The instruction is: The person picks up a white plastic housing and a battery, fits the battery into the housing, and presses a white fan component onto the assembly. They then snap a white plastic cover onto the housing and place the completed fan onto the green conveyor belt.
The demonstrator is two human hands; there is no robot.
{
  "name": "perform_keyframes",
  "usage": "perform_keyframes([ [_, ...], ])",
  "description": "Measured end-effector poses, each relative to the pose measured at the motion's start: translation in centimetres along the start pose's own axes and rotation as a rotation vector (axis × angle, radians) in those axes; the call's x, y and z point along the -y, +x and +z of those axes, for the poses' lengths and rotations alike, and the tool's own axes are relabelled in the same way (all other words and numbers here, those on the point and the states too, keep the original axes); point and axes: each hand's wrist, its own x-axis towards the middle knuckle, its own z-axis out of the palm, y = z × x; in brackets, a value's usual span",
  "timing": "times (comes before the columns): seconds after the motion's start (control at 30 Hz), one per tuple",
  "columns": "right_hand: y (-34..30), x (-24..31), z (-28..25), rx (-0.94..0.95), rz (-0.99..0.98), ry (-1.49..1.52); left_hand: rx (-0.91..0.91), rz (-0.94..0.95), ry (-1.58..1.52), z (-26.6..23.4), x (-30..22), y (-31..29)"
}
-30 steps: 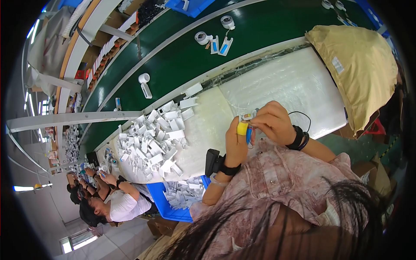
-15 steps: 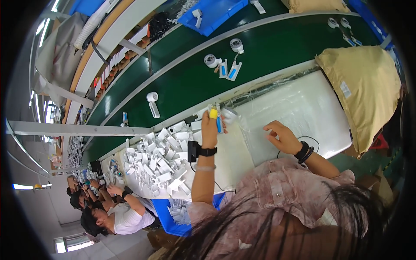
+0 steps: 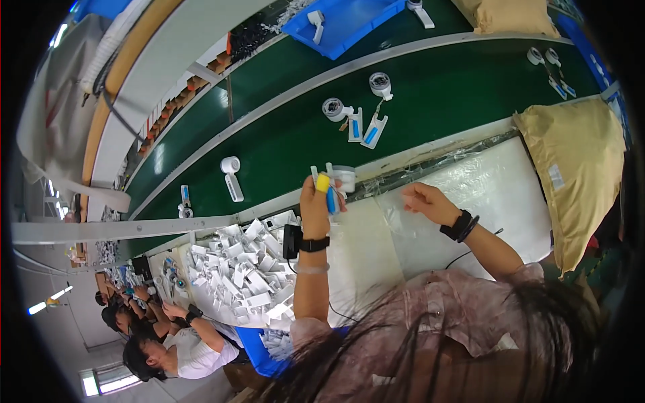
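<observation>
My left hand [image 3: 314, 207] is closed around a white round-headed handheld unit [image 3: 345, 177], held at the worktable's far edge. A blue cylinder [image 3: 330, 201], like a battery, shows beside the fingers, and a yellow wrap [image 3: 323, 182] covers one digit. The palm hides part of the unit. To its right, my right hand [image 3: 430, 203] hovers over the plastic-covered table, fingers loosely bent and nothing visible in them. White plastic shell pieces [image 3: 245, 269] lie heaped left of my left forearm.
Beyond the table runs a green conveyor belt [image 3: 282, 144] carrying two opened units [image 3: 363, 127] with blue cylinders and a closed one [image 3: 232, 178]. A blue tray [image 3: 342, 33] stands farther back. A tan sack [image 3: 571, 181] is at right. Co-workers [image 3: 178, 349] sit at left.
My left hand has shifted slightly left with the unit, whose round head now shows more upright. My right hand's fingers have curled in more. The whole view has shifted a little.
</observation>
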Motion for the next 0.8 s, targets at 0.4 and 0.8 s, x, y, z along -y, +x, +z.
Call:
perform_keyframes([
  [0.4, -1.6, 5.1, 3.0, 0.016, -0.092, 0.366, 0.112, -0.087, 0.033, 5.5, 0.3, -9.8],
  [0.8, -4.4, 7.9, 1.8, -0.140, -0.351, -0.165, 0.079, -0.036, 0.087, 5.3, 2.1, -12.3],
])
